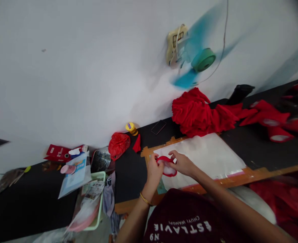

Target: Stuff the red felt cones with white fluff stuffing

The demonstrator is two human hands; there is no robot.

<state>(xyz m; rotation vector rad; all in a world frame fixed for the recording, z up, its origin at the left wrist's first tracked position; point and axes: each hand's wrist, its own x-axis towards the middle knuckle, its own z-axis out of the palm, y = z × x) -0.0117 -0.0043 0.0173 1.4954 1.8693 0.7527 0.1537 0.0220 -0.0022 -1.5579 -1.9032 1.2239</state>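
Between my two hands is a small red fabric piece (pixel 169 174) with white stuffing showing in its round opening. My left hand (pixel 154 168) pinches its left rim, fingers closed on the red edge. My right hand (pixel 181 163) grips the upper right rim, with its thumb towards the white filling. The piece is held above the near left part of a white sheet (pixel 204 153) taped onto the black table. Its underside is hidden from me.
A heap of red fabric (pixel 197 113) lies behind the sheet, with stuffed red pieces (pixel 270 118) to the right. A phone (pixel 158 127), yellow tub (pixel 131 128) and red plastic bag (pixel 119 145) stand by the wall. A fan (pixel 203 60) spins overhead. A green basket (pixel 101 199) sits left.
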